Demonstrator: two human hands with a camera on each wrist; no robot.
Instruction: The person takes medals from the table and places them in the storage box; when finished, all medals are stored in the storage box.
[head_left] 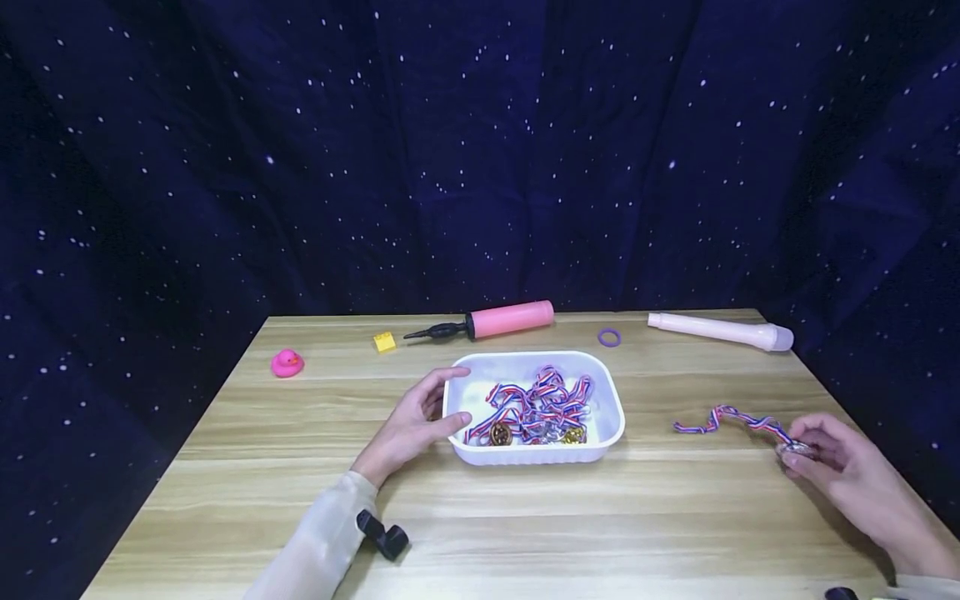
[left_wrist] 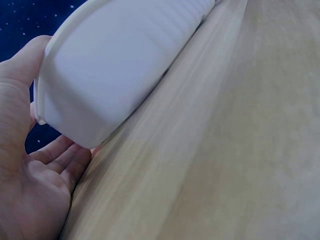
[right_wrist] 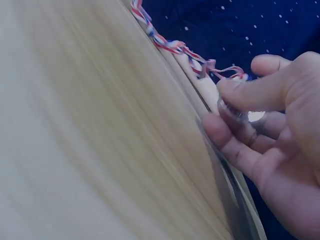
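Observation:
A white plastic tub (head_left: 611, 421) stands mid-table, holding several medals on red, white and blue ribbons (head_left: 543, 404); gold (head_left: 574, 435) and bronze (head_left: 500, 433) discs show at its near side. My left hand (head_left: 416, 421) grips the tub's left end, thumb and forefinger at the rim. In the left wrist view the other fingers (left_wrist: 65, 157) lie low beside the tub's base. Over at the right side of the table, my right hand (head_left: 843, 467) pinches a silver medal (head_left: 795, 448) between thumb and fingers. Its striped ribbon (head_left: 738, 417) trails leftward along the wood.
Along the back lie a yellow toy block (head_left: 385, 342), a pink and black balloon pump (head_left: 510, 319), a purple ring (head_left: 609, 337) and a pale pink microphone-shaped stick (head_left: 712, 328). A pink rubber duck (head_left: 287, 362) sits at the left. Behind the table (head_left: 525, 533) hangs a dark starry curtain (head_left: 480, 167).

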